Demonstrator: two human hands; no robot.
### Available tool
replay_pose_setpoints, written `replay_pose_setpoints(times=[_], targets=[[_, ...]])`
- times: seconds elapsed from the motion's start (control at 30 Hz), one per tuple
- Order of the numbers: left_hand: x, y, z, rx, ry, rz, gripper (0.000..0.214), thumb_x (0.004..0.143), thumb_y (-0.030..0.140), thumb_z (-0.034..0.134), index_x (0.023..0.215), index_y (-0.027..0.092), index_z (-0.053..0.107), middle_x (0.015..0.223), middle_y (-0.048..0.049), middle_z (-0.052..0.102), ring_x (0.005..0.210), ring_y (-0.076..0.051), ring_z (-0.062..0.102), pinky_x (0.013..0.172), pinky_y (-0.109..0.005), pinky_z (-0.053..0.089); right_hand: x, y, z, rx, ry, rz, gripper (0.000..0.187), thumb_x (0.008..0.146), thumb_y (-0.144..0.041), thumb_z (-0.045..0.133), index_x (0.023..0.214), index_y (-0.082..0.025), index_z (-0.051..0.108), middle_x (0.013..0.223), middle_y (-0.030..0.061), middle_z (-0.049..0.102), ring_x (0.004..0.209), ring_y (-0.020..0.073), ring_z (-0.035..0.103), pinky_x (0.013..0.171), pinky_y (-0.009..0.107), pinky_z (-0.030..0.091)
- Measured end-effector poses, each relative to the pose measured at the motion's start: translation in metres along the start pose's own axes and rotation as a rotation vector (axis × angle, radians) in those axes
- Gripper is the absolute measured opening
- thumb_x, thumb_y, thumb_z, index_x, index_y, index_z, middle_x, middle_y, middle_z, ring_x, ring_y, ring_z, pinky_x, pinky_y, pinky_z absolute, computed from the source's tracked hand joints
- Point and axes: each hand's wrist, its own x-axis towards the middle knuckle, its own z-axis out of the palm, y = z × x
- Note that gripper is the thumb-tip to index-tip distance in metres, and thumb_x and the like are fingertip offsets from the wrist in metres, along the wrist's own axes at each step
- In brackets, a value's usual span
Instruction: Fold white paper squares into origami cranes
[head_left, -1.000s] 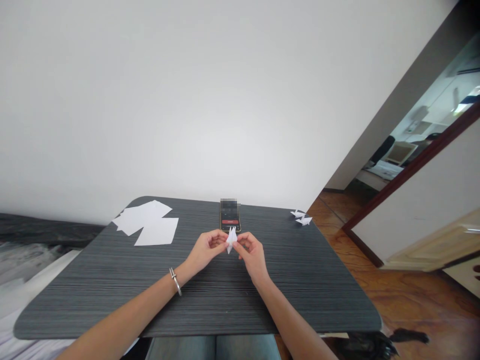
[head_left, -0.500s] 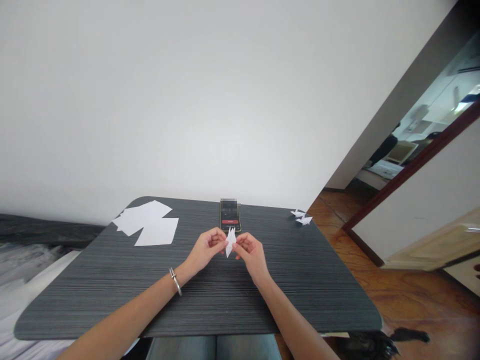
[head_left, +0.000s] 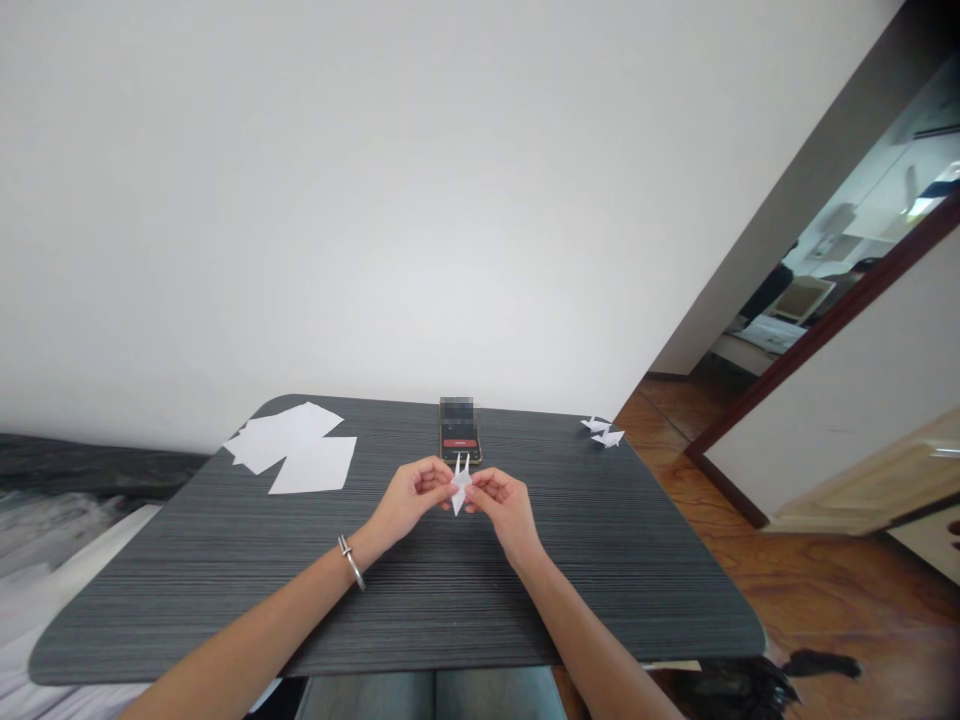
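Observation:
Between my hands, above the middle of the dark table (head_left: pixel 420 610), is a small folded white paper figure (head_left: pixel 460 490). Two thin points stick up at its far end, and a single tip points toward me. My left hand (head_left: pixel 418 490) pinches its left edge between thumb and fingers. On the opposite edge, my right hand (head_left: pixel 504 503) pinches it the same way. A smartphone (head_left: pixel 460 443) lies just beyond the paper, its screen lit with a red bar. Part of the paper is hidden behind my fingertips.
White paper sheets (head_left: pixel 311 465) overlap at the table's far left. Folded paper cranes (head_left: pixel 607 438) sit near the far right corner. A white wall (head_left: pixel 420 220) rises behind the table. Wooden floor (head_left: pixel 810 590) and a dark object (head_left: pixel 731 685) are at the right.
The two thin points of the folded paper stand farther apart, and its middle looks wider. Both hands stay in nearly the same place, still pinching it.

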Motion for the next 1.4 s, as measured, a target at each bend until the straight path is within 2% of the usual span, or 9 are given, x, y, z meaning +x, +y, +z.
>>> replay_pose_setpoints(times=[0.2, 0.4, 0.6, 0.83, 1.17, 1.4], targets=[[0.001, 0.002, 0.0, 0.008, 0.006, -0.029, 0.014, 0.069, 0.022, 0.065, 0.073, 0.011, 0.058, 0.066, -0.0015, 0.064, 0.057, -0.01, 0.057, 0.057, -0.022, 0.046, 0.001, 0.002, -0.002, 0.023, -0.026, 0.003, 0.01, 0.063, -0.022, 0.07, 0.069, -0.016, 0.064, 0.06, -0.0012, 0.065, 0.052, 0.0097, 0.057, 0.054, 0.022, 0.049], [0.003, 0.001, -0.001, 0.064, 0.015, -0.023, 0.012, 0.068, 0.022, 0.065, 0.071, 0.012, 0.058, 0.066, -0.0007, 0.063, 0.059, -0.01, 0.056, 0.055, -0.021, 0.043, 0.002, 0.001, -0.004, -0.018, -0.027, -0.002, 0.009, 0.064, -0.022, 0.069, 0.069, -0.016, 0.064, 0.061, -0.0013, 0.064, 0.054, 0.0098, 0.056, 0.051, 0.02, 0.046], [0.003, 0.002, 0.001, 0.08, -0.04, -0.038, 0.021, 0.063, 0.014, 0.068, 0.08, 0.013, 0.056, 0.074, -0.0021, 0.064, 0.067, -0.012, 0.058, 0.061, -0.022, 0.044, 0.002, -0.002, -0.004, -0.003, 0.001, -0.001, 0.011, 0.064, -0.025, 0.069, 0.069, -0.017, 0.064, 0.061, -0.001, 0.064, 0.053, 0.0097, 0.055, 0.048, 0.019, 0.045], [0.001, 0.001, 0.003, 0.049, 0.017, -0.029, 0.022, 0.065, 0.014, 0.065, 0.079, 0.015, 0.049, 0.065, 0.0017, 0.062, 0.059, -0.01, 0.058, 0.057, -0.021, 0.043, 0.002, -0.001, 0.0, 0.023, 0.021, 0.018, 0.013, 0.062, -0.026, 0.07, 0.066, -0.016, 0.063, 0.063, -0.0003, 0.066, 0.053, 0.0102, 0.056, 0.052, 0.021, 0.047], [0.002, -0.007, 0.004, 0.07, 0.078, -0.025, 0.019, 0.065, 0.017, 0.065, 0.076, 0.014, 0.049, 0.063, 0.0002, 0.063, 0.059, -0.012, 0.06, 0.059, -0.023, 0.045, 0.003, 0.004, 0.006, -0.016, 0.109, -0.037, 0.013, 0.06, -0.025, 0.07, 0.059, -0.016, 0.06, 0.054, -0.0015, 0.061, 0.048, 0.0107, 0.053, 0.048, 0.023, 0.045], [-0.001, -0.002, 0.006, 0.075, 0.032, 0.044, 0.014, 0.072, 0.017, 0.059, 0.08, 0.014, 0.048, 0.07, -0.0006, 0.06, 0.063, -0.011, 0.058, 0.06, -0.023, 0.045, 0.003, 0.004, 0.006, -0.049, 0.134, -0.069, 0.012, 0.065, -0.026, 0.067, 0.065, -0.015, 0.061, 0.06, 0.0003, 0.062, 0.051, 0.011, 0.053, 0.046, 0.021, 0.043]])
